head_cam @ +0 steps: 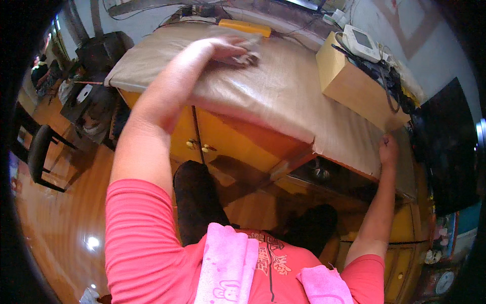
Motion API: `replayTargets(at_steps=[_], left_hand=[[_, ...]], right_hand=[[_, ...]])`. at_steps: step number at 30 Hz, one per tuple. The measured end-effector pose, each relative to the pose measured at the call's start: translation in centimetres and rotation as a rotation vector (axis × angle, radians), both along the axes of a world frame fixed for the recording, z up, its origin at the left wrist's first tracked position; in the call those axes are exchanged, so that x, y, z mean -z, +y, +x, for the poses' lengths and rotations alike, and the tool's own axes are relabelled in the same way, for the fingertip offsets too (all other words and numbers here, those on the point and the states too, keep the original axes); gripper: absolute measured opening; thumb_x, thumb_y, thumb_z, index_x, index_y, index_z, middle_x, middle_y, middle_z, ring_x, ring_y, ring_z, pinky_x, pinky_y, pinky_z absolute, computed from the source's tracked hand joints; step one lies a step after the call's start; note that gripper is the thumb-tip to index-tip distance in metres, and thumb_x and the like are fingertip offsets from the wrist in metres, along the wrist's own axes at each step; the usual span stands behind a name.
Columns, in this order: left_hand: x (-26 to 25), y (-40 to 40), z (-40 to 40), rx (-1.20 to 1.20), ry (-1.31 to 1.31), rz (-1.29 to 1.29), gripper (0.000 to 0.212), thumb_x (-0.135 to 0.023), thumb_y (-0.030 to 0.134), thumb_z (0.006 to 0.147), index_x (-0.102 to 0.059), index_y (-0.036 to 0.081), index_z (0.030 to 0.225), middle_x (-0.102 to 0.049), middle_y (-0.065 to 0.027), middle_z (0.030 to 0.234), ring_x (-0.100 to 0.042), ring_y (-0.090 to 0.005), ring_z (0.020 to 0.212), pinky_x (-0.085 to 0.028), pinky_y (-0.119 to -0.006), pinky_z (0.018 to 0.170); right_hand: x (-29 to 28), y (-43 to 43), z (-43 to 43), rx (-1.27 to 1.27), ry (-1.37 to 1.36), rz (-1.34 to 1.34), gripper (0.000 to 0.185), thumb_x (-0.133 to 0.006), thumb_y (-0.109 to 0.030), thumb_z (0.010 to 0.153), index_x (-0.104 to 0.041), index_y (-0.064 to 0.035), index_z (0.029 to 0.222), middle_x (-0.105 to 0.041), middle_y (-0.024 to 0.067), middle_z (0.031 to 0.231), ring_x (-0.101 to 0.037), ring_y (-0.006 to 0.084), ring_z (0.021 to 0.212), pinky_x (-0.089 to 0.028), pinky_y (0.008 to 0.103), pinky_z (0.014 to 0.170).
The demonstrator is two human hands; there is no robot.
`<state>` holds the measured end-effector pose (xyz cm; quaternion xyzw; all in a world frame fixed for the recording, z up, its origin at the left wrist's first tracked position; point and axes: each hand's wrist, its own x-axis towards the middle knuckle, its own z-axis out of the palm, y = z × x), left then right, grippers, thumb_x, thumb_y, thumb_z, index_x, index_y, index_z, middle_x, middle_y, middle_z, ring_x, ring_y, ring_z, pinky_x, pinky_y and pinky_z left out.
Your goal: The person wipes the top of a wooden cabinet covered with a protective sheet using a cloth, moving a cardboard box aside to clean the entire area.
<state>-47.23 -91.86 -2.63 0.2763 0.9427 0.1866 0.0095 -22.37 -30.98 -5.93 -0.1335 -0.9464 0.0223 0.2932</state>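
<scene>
My left hand [228,48] reaches across the cabinet top and holds a crumpled greyish cloth [248,57] against it. A creased, shiny beige cover [281,85] lies over that top. On the right, my right hand [388,149] is at the cover, close to the lower end of a pale wooden box [353,85]. A small brownish blur shows just beyond its fingers, and I cannot tell whether the hand grips anything. Below the cover are the cabinet's yellow-orange doors [235,136] with small knobs.
A yellow power strip [245,28] and cables lie along the back edge. On the box rest a white blood pressure monitor [362,42] and dark tubing. A large black panel [448,148] stands at the right. To the left is a dark chair [41,155] on the wooden floor [83,212].
</scene>
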Motion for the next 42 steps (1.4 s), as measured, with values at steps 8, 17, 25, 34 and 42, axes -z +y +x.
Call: replayTargets(at_steps=[8,17,25,34,42], left_hand=[[-0.2,-13.0,-5.1,-0.296,-0.032,-0.078,0.069,-0.044,0.056,0.091,-0.034,0.017,0.146,-0.029,-0.0074,0.154,-0.028,-0.0204,0.141,-0.02,-0.036,0.116],[-0.9,-11.2,-7.2,-0.306,0.112,-0.58,0.049,-0.034,0.035,0.098,-0.031,0.017,0.144,-0.024,-0.0114,0.155,-0.019,-0.0288,0.144,-0.012,-0.039,0.117],[-0.1,-12.3,-3.8,-0.111,0.246,-0.654,0.049,-0.057,0.044,0.089,-0.048,0.02,0.13,-0.027,-0.0181,0.151,-0.026,-0.0399,0.139,-0.025,-0.044,0.114],[-0.2,-6.7,9.8,0.047,0.341,-0.319,0.036,-0.056,0.035,0.085,-0.059,0.012,0.113,-0.031,-0.0143,0.152,-0.023,-0.0375,0.141,-0.025,-0.041,0.114],[0.1,-4.6,13.9,0.177,0.457,-0.388,0.064,-0.044,0.045,0.084,-0.041,0.017,0.141,-0.031,-0.0145,0.151,-0.031,-0.0331,0.138,-0.025,-0.044,0.113]], right_hand=[[0.0,0.2,0.5,-0.035,-0.061,-0.005,0.021,-0.055,-0.016,0.089,-0.061,0.0004,0.1,-0.065,0.0191,0.093,-0.062,0.0352,0.087,-0.048,0.0372,0.079],[0.0,0.2,1.5,0.01,-0.011,0.056,0.024,-0.056,-0.017,0.088,-0.061,0.0005,0.104,-0.064,0.023,0.099,-0.063,0.0361,0.092,-0.048,0.0396,0.08],[-1.5,-3.0,1.3,-0.002,-0.058,-0.003,0.025,-0.056,-0.019,0.087,-0.061,-0.003,0.105,-0.065,0.0217,0.103,-0.063,0.0373,0.094,-0.048,0.0413,0.081],[-1.2,-2.9,0.8,0.015,-0.092,-0.033,0.021,-0.057,-0.017,0.087,-0.062,0.0001,0.098,-0.062,0.0221,0.095,-0.062,0.0381,0.088,-0.049,0.0403,0.078],[-0.6,-0.8,0.5,-0.01,-0.054,0.04,0.024,-0.058,-0.017,0.087,-0.063,-0.0009,0.104,-0.063,0.0224,0.095,-0.062,0.0375,0.09,-0.049,0.0415,0.079]])
